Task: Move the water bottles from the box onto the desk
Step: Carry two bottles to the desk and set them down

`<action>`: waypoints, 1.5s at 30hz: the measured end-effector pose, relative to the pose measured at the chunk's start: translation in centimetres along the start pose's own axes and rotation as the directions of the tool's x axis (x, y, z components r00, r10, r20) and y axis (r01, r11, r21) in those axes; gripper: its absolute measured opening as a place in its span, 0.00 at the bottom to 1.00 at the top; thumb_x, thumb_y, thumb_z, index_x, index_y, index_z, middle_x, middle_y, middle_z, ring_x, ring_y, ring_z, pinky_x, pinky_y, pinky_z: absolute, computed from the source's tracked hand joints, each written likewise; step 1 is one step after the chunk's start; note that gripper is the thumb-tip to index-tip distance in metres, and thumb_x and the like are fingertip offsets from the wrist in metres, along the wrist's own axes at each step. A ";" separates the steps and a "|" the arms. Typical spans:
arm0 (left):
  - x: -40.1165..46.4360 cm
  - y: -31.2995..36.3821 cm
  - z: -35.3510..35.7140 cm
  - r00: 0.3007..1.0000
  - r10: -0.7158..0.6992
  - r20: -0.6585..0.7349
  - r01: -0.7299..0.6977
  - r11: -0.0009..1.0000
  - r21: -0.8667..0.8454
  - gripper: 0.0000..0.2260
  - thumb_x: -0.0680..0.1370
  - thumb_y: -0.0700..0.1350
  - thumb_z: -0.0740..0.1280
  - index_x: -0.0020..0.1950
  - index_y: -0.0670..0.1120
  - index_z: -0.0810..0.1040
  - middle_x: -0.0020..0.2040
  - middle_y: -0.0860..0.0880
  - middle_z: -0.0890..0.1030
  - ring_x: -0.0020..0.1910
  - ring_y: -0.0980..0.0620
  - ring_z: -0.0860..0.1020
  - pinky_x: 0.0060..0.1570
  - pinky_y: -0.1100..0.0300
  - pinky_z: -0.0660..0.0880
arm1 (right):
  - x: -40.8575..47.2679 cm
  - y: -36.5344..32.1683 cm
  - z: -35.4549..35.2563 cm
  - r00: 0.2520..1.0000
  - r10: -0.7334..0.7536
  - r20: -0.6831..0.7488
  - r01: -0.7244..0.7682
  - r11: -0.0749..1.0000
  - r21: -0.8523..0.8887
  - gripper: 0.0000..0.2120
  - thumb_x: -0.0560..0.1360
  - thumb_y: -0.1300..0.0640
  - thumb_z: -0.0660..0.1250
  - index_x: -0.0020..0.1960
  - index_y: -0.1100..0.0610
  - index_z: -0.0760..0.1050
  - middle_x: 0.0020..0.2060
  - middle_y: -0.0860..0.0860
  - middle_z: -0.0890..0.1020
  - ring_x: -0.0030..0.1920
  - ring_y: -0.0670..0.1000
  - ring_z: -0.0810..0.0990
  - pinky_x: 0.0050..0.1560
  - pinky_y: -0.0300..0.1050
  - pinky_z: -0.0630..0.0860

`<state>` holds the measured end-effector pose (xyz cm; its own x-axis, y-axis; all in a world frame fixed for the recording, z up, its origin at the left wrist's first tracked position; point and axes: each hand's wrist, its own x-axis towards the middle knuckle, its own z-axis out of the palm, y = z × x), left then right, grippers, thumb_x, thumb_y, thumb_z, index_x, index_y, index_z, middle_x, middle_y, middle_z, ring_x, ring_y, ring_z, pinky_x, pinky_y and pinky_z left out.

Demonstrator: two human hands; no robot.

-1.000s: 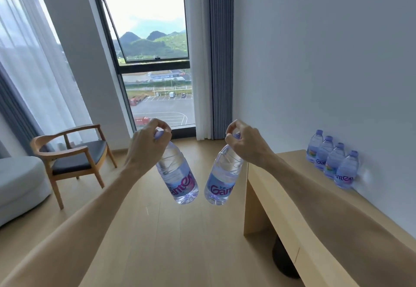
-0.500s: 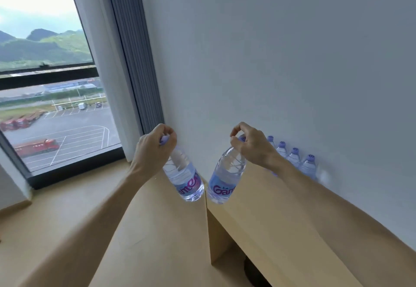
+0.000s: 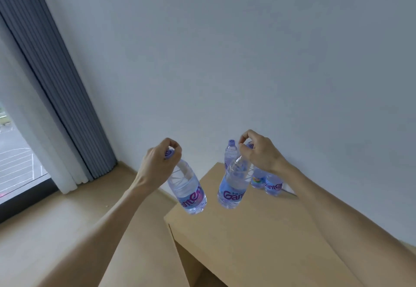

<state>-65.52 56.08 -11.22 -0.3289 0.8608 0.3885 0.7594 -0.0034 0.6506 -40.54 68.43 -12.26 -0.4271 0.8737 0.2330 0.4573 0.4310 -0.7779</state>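
"Two bottles in the air, one per hand. What's different from a second ago?"

"Biggest first: the room. A second ago the window, the floor and a chair filled the view; now the wall (image 3: 247, 50) takes most of it, with the curtain (image 3: 51, 88) pushed to the left edge. The view has swung round toward the desk (image 3: 258, 237)."

"And the desk?"

"It was a strip off to the right. Now its top lies directly under the hands, corner nearest us."

"So the carry is nearly over?"

"I'd judge so. The right bottle (image 3: 233, 187) hangs over the desk top; the left bottle (image 3: 191, 194) hangs about over the desk's left edge, partly past it. Neither touches the surface yet."

"How are they held?"

"The left hand (image 3: 155, 169) has its fingers pinched round the cap, bottle dangling and tilted. The right hand (image 3: 261, 154) grips its bottle at the neck the same way, also tilted."

"The ones already delivered?"

"The row (image 3: 267, 181) stands against the wall, just behind the right hand. Earlier four showed clearly; now the hand and its bottle cover part of it, so I can't count them all."

"The box?"

"Not in view."

"What's left for this pair?"

"Lower and stand them upright, probably beside the row. Hanging from the cap, each could swing and topple on landing or knock a neighbour."
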 end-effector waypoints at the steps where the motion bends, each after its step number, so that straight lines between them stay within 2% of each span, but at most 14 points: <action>1: 1.1 0.0 1.2 0.999 0.008 0.034 -0.007 1.000 -0.014 0.05 0.78 0.46 0.63 0.43 0.49 0.75 0.31 0.44 0.77 0.27 0.52 0.69 0.30 0.59 0.68 | 0.5 1.0 -0.4 1.000 0.015 -0.004 -0.015 1.000 -0.003 0.01 0.76 0.58 0.62 0.47 0.55 0.72 0.19 0.42 0.70 0.23 0.44 0.64 0.29 0.39 0.64; 8: 7.3 0.9 10.4 0.953 0.163 0.257 -0.155 0.987 -0.048 0.06 0.78 0.47 0.63 0.42 0.51 0.74 0.30 0.43 0.73 0.28 0.53 0.65 0.29 0.61 0.66 | 2.0 7.9 -4.1 0.988 0.144 -0.060 -0.148 0.988 -0.053 0.02 0.76 0.55 0.64 0.45 0.53 0.73 0.23 0.44 0.72 0.25 0.45 0.65 0.31 0.42 0.66; 11: 9.1 1.9 14.3 0.918 0.214 0.334 -0.191 0.976 -0.101 0.07 0.79 0.46 0.62 0.41 0.48 0.73 0.28 0.47 0.69 0.28 0.54 0.63 0.29 0.62 0.64 | 1.5 10.5 -5.9 0.971 0.222 -0.089 -0.229 0.970 -0.079 0.03 0.76 0.55 0.64 0.45 0.53 0.73 0.26 0.46 0.72 0.25 0.45 0.65 0.31 0.41 0.65; 14: 10.6 3.2 18.2 0.868 0.277 0.413 -0.229 0.960 -0.161 0.09 0.79 0.44 0.61 0.38 0.48 0.70 0.25 0.54 0.67 0.27 0.54 0.62 0.28 0.64 0.64 | 0.7 12.9 -7.6 0.942 0.310 -0.130 -0.322 0.942 -0.089 0.03 0.76 0.54 0.64 0.44 0.52 0.73 0.28 0.47 0.74 0.26 0.45 0.66 0.31 0.41 0.66; 17: 11.7 4.2 22.2 0.806 0.312 0.503 -0.226 0.947 -0.227 0.07 0.79 0.44 0.61 0.40 0.47 0.72 0.24 0.55 0.67 0.25 0.55 0.64 0.25 0.62 0.66 | -0.3 15.2 -8.9 0.902 0.397 -0.172 -0.416 0.904 -0.095 0.04 0.77 0.52 0.64 0.44 0.52 0.72 0.29 0.48 0.76 0.26 0.44 0.67 0.32 0.41 0.66; 21: 12.7 5.2 27.2 0.716 0.411 0.564 -0.307 0.911 -0.274 0.06 0.79 0.44 0.63 0.42 0.48 0.72 0.24 0.55 0.68 0.26 0.56 0.66 0.29 0.63 0.64 | -1.6 17.7 -9.9 0.840 0.488 -0.239 -0.522 0.846 -0.108 0.07 0.76 0.50 0.65 0.43 0.52 0.72 0.33 0.47 0.78 0.30 0.46 0.71 0.35 0.41 0.69; 23: 13.2 5.6 29.5 0.664 0.452 0.595 -0.341 0.892 -0.298 0.05 0.79 0.44 0.63 0.43 0.48 0.73 0.26 0.56 0.70 0.28 0.57 0.69 0.29 0.67 0.62 | -2.1 18.6 -10.2 0.808 0.530 -0.258 -0.569 0.815 -0.110 0.08 0.76 0.49 0.65 0.42 0.52 0.71 0.35 0.48 0.78 0.32 0.47 0.71 0.37 0.43 0.70; 26: 13.7 6.2 32.6 0.574 0.512 0.638 -0.417 0.854 -0.311 0.05 0.79 0.46 0.62 0.46 0.47 0.75 0.36 0.56 0.77 0.37 0.55 0.74 0.35 0.68 0.66 | -2.9 19.5 -10.5 0.764 0.584 -0.273 -0.624 0.777 -0.083 0.07 0.77 0.51 0.65 0.44 0.53 0.71 0.35 0.51 0.78 0.30 0.49 0.72 0.33 0.43 0.72; 29: 14.1 7.2 35.1 0.497 0.551 0.670 -0.520 0.808 -0.279 0.08 0.80 0.49 0.60 0.49 0.47 0.75 0.44 0.53 0.80 0.43 0.52 0.75 0.44 0.60 0.67 | -3.8 20.4 -10.7 0.731 0.613 -0.299 -0.661 0.745 -0.091 0.06 0.78 0.52 0.64 0.45 0.54 0.71 0.37 0.56 0.79 0.29 0.51 0.74 0.32 0.47 0.73; 32: 14.2 8.0 37.3 0.449 0.550 0.704 -0.564 0.785 -0.254 0.09 0.80 0.52 0.61 0.51 0.47 0.75 0.47 0.52 0.79 0.44 0.52 0.74 0.46 0.59 0.64 | -4.2 21.4 -11.1 0.717 0.624 -0.312 -0.678 0.728 -0.102 0.06 0.78 0.53 0.65 0.45 0.54 0.71 0.33 0.50 0.75 0.30 0.50 0.73 0.34 0.48 0.74; 36: 14.0 8.4 39.3 0.404 0.522 0.752 -0.551 0.795 -0.256 0.06 0.79 0.51 0.62 0.50 0.49 0.74 0.46 0.54 0.74 0.43 0.53 0.72 0.45 0.61 0.64 | -4.4 22.7 -11.3 0.712 0.627 -0.317 -0.689 0.711 -0.139 0.05 0.78 0.54 0.64 0.46 0.54 0.72 0.33 0.46 0.74 0.31 0.48 0.73 0.33 0.41 0.70; 45: 13.9 8.5 40.8 0.409 0.480 0.776 -0.492 0.832 -0.256 0.04 0.77 0.46 0.66 0.50 0.48 0.76 0.49 0.51 0.74 0.46 0.51 0.73 0.45 0.62 0.67 | -2.5 25.7 -10.7 0.747 0.609 -0.267 -0.653 0.748 -0.122 0.05 0.74 0.52 0.68 0.46 0.53 0.74 0.40 0.48 0.79 0.37 0.49 0.77 0.39 0.48 0.77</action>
<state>-40.78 88.75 -26.94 0.6659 0.7452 -0.0349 0.6498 -0.5564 0.5178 -19.37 79.70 -26.57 0.1678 0.9753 -0.1433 0.7162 -0.2205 -0.6621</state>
